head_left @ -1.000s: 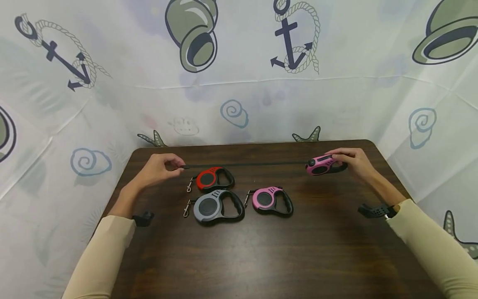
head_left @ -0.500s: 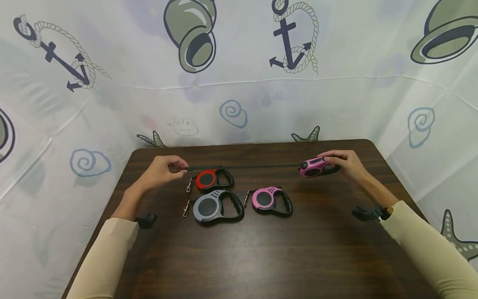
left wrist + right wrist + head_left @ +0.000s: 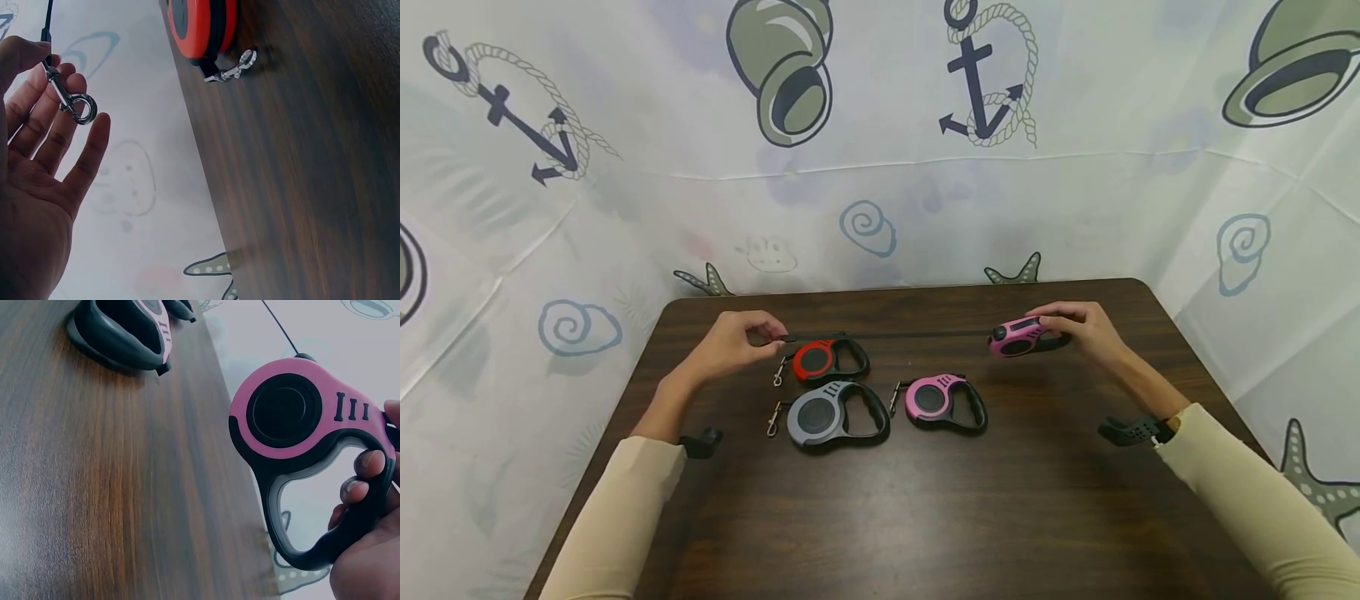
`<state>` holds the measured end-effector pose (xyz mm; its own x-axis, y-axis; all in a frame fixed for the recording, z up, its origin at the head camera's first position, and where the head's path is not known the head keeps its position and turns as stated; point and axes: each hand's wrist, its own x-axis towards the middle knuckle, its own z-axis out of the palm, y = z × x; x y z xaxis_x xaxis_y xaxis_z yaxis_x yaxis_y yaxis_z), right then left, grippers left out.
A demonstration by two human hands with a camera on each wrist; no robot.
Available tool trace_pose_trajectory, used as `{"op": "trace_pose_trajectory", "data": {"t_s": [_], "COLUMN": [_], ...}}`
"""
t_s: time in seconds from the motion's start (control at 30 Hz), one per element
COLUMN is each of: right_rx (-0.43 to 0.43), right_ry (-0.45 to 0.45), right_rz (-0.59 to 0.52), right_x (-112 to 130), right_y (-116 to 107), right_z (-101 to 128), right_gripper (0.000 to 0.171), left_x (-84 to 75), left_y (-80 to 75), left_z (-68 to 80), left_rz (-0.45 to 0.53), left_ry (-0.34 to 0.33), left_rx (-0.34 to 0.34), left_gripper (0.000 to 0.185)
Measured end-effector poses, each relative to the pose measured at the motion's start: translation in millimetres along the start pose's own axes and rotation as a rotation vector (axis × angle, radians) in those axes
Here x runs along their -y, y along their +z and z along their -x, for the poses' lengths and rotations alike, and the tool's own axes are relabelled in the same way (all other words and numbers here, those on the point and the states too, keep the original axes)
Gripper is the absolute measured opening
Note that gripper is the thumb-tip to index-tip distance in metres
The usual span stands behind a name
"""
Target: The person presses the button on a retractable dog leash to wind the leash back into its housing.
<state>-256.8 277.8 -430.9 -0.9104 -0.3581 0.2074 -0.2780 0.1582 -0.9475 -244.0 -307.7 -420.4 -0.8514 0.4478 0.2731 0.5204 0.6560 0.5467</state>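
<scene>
Two hands [image 3: 733, 342] [image 3: 1082, 327] stretch pink leash [image 3: 1018, 337]; clasp [image 3: 70, 100] hidden overhead.

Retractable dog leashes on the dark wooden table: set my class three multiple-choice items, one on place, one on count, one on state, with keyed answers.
1. Where does the red retractable leash lie?
A. behind the grey retractable leash
B. right of the pink one on the table
C. off the dark wooden table

2. How many leashes are there?
A. two
B. three
C. four

3. The black cord of the pink leash held in the right hand is:
A. fully wound in
B. stretched to the left hand
C. knotted

Answers: 1 A, it lies farther back; 2 C, three lying, one held; 3 B, straight between hands.
</scene>
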Motion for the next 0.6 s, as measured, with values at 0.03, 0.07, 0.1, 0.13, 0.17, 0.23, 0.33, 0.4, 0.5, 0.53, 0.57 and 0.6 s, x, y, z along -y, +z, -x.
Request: {"op": "trace_pose_trajectory", "data": {"t_s": [0.03, 0.07, 0.1, 0.13, 0.17, 0.23, 0.33, 0.4, 0.5, 0.53, 0.57, 0.6], "right_rx": [0.004, 0.004, 0.003, 0.005, 0.007, 0.014, 0.027, 0.039, 0.048, 0.050, 0.051, 0.051], "right_ry": [-0.003, -0.005, -0.004, -0.005, -0.004, -0.004, -0.007, -0.011, -0.012, -0.010, -0.009, -0.007], "right_rz": [-0.001, -0.003, -0.005, -0.003, 0.006, 0.029, 0.049, 0.040, 0.022, 0.018, 0.017, 0.015], "right_x": [0.1, 0.3, 0.7, 1.0, 1.1, 1.7, 2.8, 4.1, 6.3, 6.9, 7.4, 7.8], "right_y": [0.9, 1.9, 2.9, 3.9, 4.8, 6.3, 8.6, 10.6, 13.9, 15.0, 16.1, 17.0], "right_z": [-0.3, -0.5, -0.7, -0.9, -1.0, -1.1, -0.9, -0.9, -1.6, -2.0, -2.5, -2.9], "right_gripper": [0.026, 0.026, 0.026, 0.026, 0.026, 0.026, 0.027, 0.028, 0.028, 0.028, 0.028, 0.028], "left_x": [-0.7, -1.3, -1.8, -2.6, -3.6, -5.0, -6.4, -6.8, -7.7, -8.0, -8.4, -8.9], "left_y": [0.1, 0.1, 0.4, 0.5, 0.6, 1.2, 2.7, 3.9, 5.7, 6.3, 6.9, 7.5], "left_z": [-0.3, -0.6, -0.9, -1.4, -1.8, -2.5, -3.4, -3.9, -4.9, -5.2, -5.6, -6.1], "left_rz": [0.000, 0.000, 0.002, 0.003, 0.005, 0.008, 0.012, 0.015, 0.024, 0.026, 0.027, 0.028], "left_ry": [0.002, 0.006, 0.006, 0.009, 0.007, 0.006, 0.010, 0.021, 0.038, 0.043, 0.046, 0.047], "left_rx": [0.000, 0.001, 0.003, 0.006, 0.010, 0.016, 0.019, 0.015, 0.007, 0.004, 0.002, 0.002], "left_gripper": [0.014, 0.014, 0.014, 0.014, 0.014, 0.014, 0.013, 0.013, 0.012, 0.012, 0.012, 0.012]}}
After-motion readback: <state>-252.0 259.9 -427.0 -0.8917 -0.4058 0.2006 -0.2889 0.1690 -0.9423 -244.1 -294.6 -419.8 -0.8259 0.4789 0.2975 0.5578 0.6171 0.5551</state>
